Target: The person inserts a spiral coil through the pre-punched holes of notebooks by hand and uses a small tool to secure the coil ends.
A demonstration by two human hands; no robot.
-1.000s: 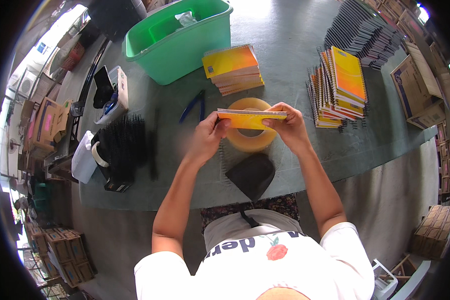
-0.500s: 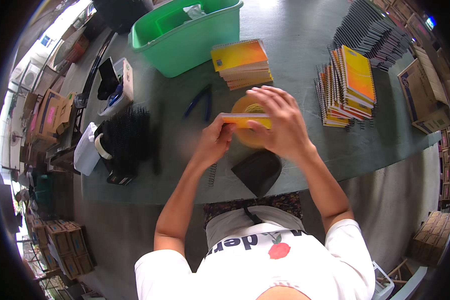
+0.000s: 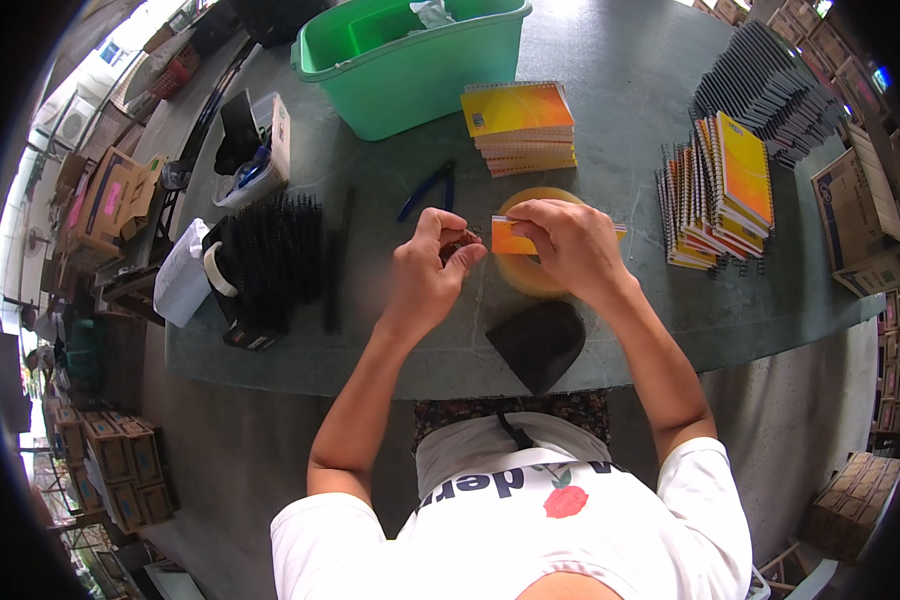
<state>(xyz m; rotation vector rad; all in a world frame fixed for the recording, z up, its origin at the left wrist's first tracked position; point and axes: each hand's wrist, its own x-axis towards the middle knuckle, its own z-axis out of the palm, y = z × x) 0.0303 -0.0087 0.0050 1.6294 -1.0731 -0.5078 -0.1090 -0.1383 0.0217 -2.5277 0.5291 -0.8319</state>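
My right hand (image 3: 578, 245) grips a small orange-and-yellow notebook (image 3: 510, 238), held edge-on above the table. The fingers and thumb press on it from above. My left hand (image 3: 432, 262) is closed in a pinch just left of the notebook's end. What sits between its fingertips is too small and dark to make out. Beneath the notebook lies a round yellowish dish (image 3: 533, 284), partly hidden by the right hand. A black rounded pouch-like piece (image 3: 538, 345) rests on the table nearer to me. Blue-handled pliers (image 3: 428, 190) lie beyond the left hand.
A stack of yellow-orange pads (image 3: 518, 122) stands ahead, beside a green tub (image 3: 420, 85). Spiral-bound notebooks (image 3: 720, 190) are piled at right, before dark spiral stacks (image 3: 765, 90). Black coils (image 3: 280, 255) lie at left, near a clear bin (image 3: 260, 170). A carton (image 3: 858, 215) stands far right.
My left hand has let go of the notebook and closed in a pinch beside it. The right hand now grips the notebook. A coil seen near the left wrist no longer shows there. The view has shifted slightly.
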